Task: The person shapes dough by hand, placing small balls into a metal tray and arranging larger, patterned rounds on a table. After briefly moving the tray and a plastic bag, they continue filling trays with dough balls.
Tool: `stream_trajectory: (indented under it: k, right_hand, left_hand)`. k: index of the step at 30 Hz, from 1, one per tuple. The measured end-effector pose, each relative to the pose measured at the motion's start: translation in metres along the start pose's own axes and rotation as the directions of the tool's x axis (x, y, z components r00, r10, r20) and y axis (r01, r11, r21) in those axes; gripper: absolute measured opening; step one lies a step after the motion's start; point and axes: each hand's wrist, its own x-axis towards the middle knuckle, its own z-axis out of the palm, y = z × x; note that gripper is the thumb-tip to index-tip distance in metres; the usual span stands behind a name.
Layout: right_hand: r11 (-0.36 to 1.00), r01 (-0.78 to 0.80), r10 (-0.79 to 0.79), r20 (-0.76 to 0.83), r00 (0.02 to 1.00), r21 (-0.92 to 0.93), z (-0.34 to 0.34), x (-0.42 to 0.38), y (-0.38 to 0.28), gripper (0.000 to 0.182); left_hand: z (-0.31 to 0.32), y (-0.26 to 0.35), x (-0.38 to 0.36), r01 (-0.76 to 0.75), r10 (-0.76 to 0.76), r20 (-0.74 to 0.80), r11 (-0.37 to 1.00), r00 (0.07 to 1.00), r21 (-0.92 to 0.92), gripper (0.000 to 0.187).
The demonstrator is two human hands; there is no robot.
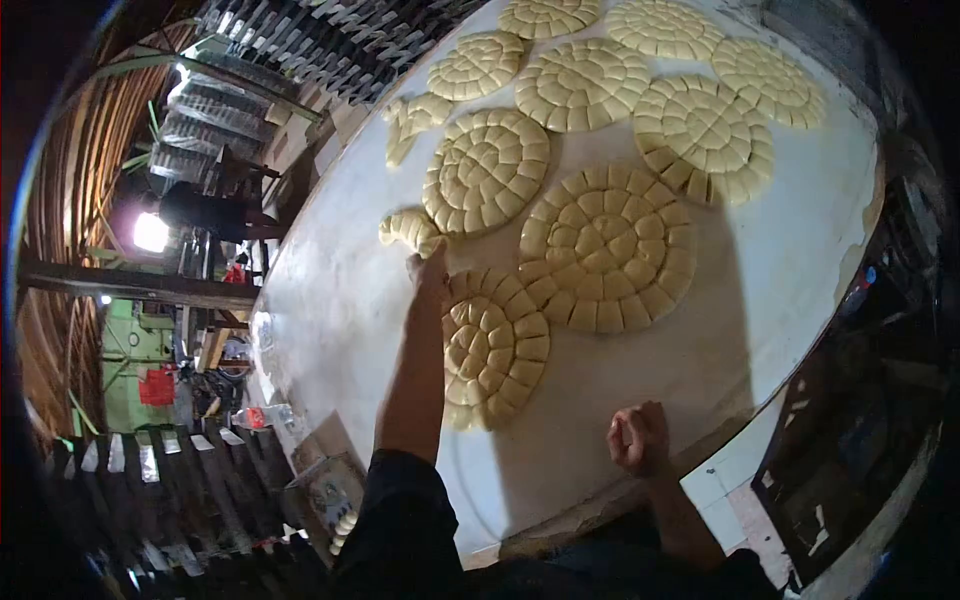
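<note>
My left hand [428, 268] reaches far out over the white tabletop. Its fingers close on the lower end of a short, curved strip of dough [405, 228]; part of the grip is hidden by the hand itself. Just right of that strip lies a round of pale dough cut into rings of small pieces [487, 170]. Under and beside my left forearm is another cut dough round [490, 350], touching a larger one [607, 248]. My right hand [640, 438] is curled into a loose fist above the near part of the table, and nothing shows in it.
Several more cut dough rounds [583, 85] cover the far part of the white table [340, 260]. A scrap of dough [415, 122] lies near the left edge. Stacked dark slatted racks [320, 40] stand beyond, and a clear bottle [262, 417] sits by the left edge.
</note>
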Motion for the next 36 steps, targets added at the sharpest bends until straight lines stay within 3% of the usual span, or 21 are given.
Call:
stream_trajectory:
  k: [1,2,4,7,9,11,13,14,16,19,21,22,23,27,29,31,32,33,34,35,36]
  right_hand:
    - [1.000,0.004,-0.004,-0.017,1.000,0.026,-0.001,0.001,0.001,0.008]
    - [0.999,0.015,-0.013,-0.029,1.000,0.051,-0.001,0.001,0.001,0.007]
    - [0.998,0.020,-0.020,-0.004,1.000,0.068,0.001,-0.002,0.005,0.007]
    - [0.998,0.005,-0.009,0.055,0.998,0.063,0.006,-0.004,0.008,0.009]
    - [0.999,-0.002,-0.001,0.085,0.996,0.041,0.005,0.007,-0.005,0.011]
    - [0.874,-0.287,0.161,0.325,0.932,0.393,0.001,0.020,-0.046,0.023]
    - [0.764,-0.376,0.013,0.570,0.822,0.525,0.028,0.002,-0.082,0.034]
    - [0.774,-0.365,0.006,0.569,0.822,0.518,0.047,-0.019,-0.104,0.034]
    - [0.486,-0.315,-0.166,0.439,0.883,0.816,0.079,-0.058,-0.153,0.036]
    - [0.757,-0.183,-0.006,0.286,0.958,0.627,0.069,-0.104,-0.227,0.036]
    - [0.626,-0.273,0.006,0.346,0.938,0.730,0.065,-0.134,-0.256,0.034]
    - [0.447,-0.379,0.034,0.408,0.912,0.810,0.065,-0.144,-0.269,0.032]
    - [0.462,-0.373,0.016,0.413,0.911,0.805,0.063,-0.146,-0.279,0.032]
    - [0.433,-0.327,0.384,0.156,0.910,0.840,0.043,-0.121,-0.273,0.016]
    - [0.626,-0.241,0.304,0.053,0.951,0.742,0.039,-0.110,-0.235,0.020]
    - [0.773,-0.142,0.201,-0.027,0.979,0.619,0.042,-0.099,-0.187,0.025]
    - [0.914,-0.132,0.111,0.076,0.991,0.385,0.047,-0.101,-0.159,0.028]
    - [0.988,-0.070,0.044,0.191,0.981,0.134,0.050,-0.100,-0.133,0.032]
    - [0.992,0.111,-0.080,0.373,0.925,-0.062,0.047,-0.099,-0.103,0.033]
    - [0.921,0.321,-0.152,0.555,0.818,-0.222,0.044,-0.090,-0.079,0.034]
    - [0.918,0.336,-0.171,0.555,0.814,-0.211,0.044,-0.072,-0.067,0.034]
  left_hand:
    - [-0.023,-0.005,-0.005,0.279,-0.220,0.259,0.936,0.940,-0.215,0.046]
    - [-0.049,-0.018,-0.006,0.280,-0.228,0.247,0.939,0.942,-0.201,0.046]
    - [-0.097,-0.050,-0.019,0.364,-0.044,0.668,0.864,0.743,-0.348,0.040]
    - [-0.142,-0.015,-0.182,0.242,-0.043,0.431,0.876,0.901,-0.418,0.038]
    - [-0.174,-0.036,-0.237,0.102,0.022,0.560,0.977,0.828,-0.188,0.038]
    - [-0.178,-0.080,-0.284,-0.065,0.185,0.594,0.974,0.783,-0.217,0.037]
    - [-0.173,-0.120,-0.333,-0.157,0.368,0.596,0.913,0.714,-0.377,0.043]
    - [-0.174,-0.127,-0.359,-0.160,0.380,0.587,0.906,0.715,-0.392,0.043]
    - [-0.193,-0.126,-0.409,-0.481,0.527,0.477,0.847,0.703,-0.226,0.049]
    - [-0.252,-0.166,-0.452,-0.608,0.635,0.302,0.771,0.711,-0.191,0.049]
    - [-0.303,-0.202,-0.468,-0.544,0.596,0.345,0.803,0.725,-0.244,0.048]
    - [-0.326,-0.220,-0.473,-0.627,0.671,0.360,0.739,0.649,-0.246,0.044]
    - [-0.345,-0.236,-0.477,-0.703,0.735,0.373,0.667,0.566,-0.247,0.041]
    - [-0.373,-0.282,-0.493,-0.502,0.539,0.386,0.841,0.749,-0.200,0.030]
    - [-0.336,-0.327,-0.473,-0.248,0.333,0.137,0.870,0.933,-0.425,0.033]
    - [-0.265,-0.381,-0.445,-0.199,0.247,0.034,0.848,0.968,-0.491,0.032]
    - [-0.223,-0.420,-0.427,-0.586,0.590,-0.165,0.807,0.791,0.075,0.029]
    - [-0.203,-0.440,-0.416,-0.633,0.873,-0.101,0.421,0.476,0.650,0.027]
    - [-0.211,-0.432,-0.422,-0.619,0.873,-0.113,0.422,0.475,0.663,0.027]
    - [-0.224,-0.414,-0.434,-0.654,0.797,0.054,0.452,0.602,0.607,0.027]
    - [-0.232,-0.396,-0.433,-0.676,0.688,0.228,0.495,0.689,0.547,0.030]
